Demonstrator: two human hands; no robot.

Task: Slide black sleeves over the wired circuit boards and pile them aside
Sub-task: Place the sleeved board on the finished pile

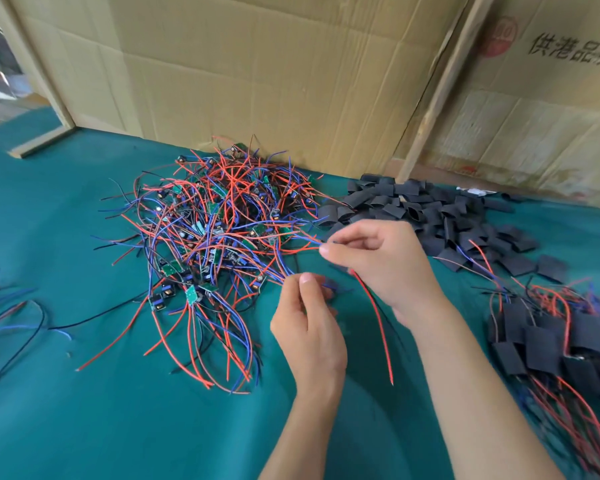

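Teal cloth (pixel 84 393) covers the bench, backed by cardboard (pixel 257 64). The left hand (pixel 309 327) and right hand (pixel 381 261) each pinch thin red and blue wires (pixel 305 245) drawn from the tangled heap of circuit boards (pixel 215 230); what the curled fingers hide cannot be told. Loose black sleeves (pixel 430 209) lie just behind, finished ones (pixel 551 337) on the right. These boards look light and snag-prone, their leads limp; gripping a board's edges likely suits better than tugging wires.

open: green cloth (pixel 84 393) front-left; blocked: wire tangle (pixel 208 230) centre | sleeve heap (pixel 430 209) behind | cardboard wall (pixel 257 64)
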